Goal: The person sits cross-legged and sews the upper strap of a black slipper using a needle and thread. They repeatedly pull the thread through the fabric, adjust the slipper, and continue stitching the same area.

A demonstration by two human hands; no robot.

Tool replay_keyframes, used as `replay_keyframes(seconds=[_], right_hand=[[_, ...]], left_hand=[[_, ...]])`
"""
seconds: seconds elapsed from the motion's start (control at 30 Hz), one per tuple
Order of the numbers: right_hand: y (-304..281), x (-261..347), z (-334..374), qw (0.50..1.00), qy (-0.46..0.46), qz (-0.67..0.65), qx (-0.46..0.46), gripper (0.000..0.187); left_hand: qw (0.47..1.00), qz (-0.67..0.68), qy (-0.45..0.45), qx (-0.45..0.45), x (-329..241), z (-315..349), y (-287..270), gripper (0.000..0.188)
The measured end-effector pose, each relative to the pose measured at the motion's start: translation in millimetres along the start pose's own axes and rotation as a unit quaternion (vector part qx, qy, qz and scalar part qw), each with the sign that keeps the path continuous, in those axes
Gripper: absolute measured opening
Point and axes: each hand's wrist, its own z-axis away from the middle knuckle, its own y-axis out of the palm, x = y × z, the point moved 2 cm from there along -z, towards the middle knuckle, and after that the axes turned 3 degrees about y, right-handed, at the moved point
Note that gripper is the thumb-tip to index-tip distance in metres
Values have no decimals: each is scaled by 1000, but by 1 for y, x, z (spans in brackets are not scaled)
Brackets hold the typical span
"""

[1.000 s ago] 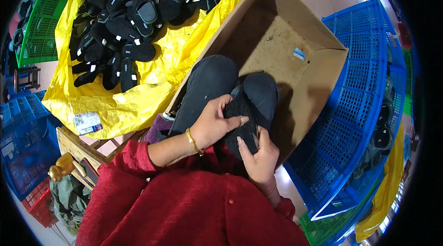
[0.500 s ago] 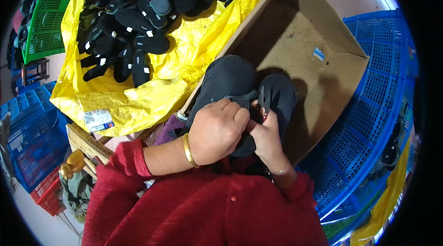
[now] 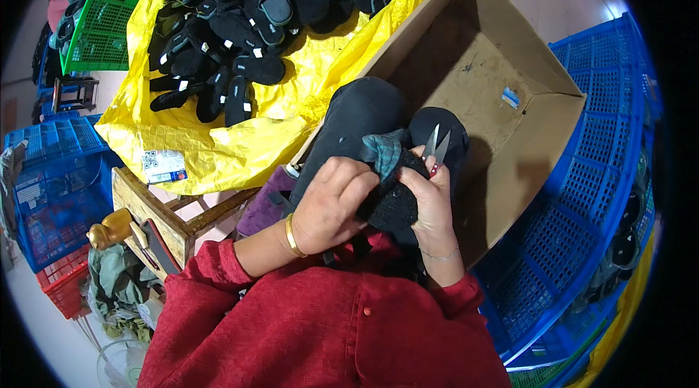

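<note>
Over my lap, both hands are on a black fuzzy slipper point(image 3: 393, 202), with a dark teal checked fabric part point(image 3: 384, 153) turned up at its top. My left hand point(image 3: 331, 202) is closed, its fingers pinching the slipper's left side. My right hand point(image 3: 432, 202) grips the right side, thumb on the black pile. That same hand also keeps hold of a small pair of scissors point(image 3: 437, 144), its pointed blades apart and sticking up past the fingers, with a bit of red handle showing. Much of the slipper is hidden behind my hands.
A yellow woven sack point(image 3: 211, 155) with many black slippers point(image 3: 260, 67) lies ahead on the left. An open cardboard box point(image 3: 539, 140) stands just right of my knees, beside large blue plastic baskets point(image 3: 582, 220). To the left are a wooden stool point(image 3: 153, 224) and a blue crate point(image 3: 62, 198).
The slipper has been turned, so its teal checked part and black pile now show. The scissors' blades now stand out clearly above my right hand. My left hand has opened up from a tighter fist.
</note>
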Motion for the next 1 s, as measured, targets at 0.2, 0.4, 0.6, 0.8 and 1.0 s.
replay_keyframes(seconds=[0.2,0.4,0.6,0.8,1.0], right_hand=[[1,-2,-4,998,-46,25,38,9],[1,-9,2,991,-104,63,47,7],[-16,19,25,902,-102,414,72,42],[-29,23,30,911,12,369,186,57],[-7,32,36,937,189,247,160,53]], left_hand=[[995,-30,2,-92,2,11,19,48],[976,-57,-22,-211,-3,30,42,40],[968,-106,26,-227,-1,42,50,38],[972,-95,16,-213,-1,44,46,43],[975,-28,-12,-222,5,48,43,56]])
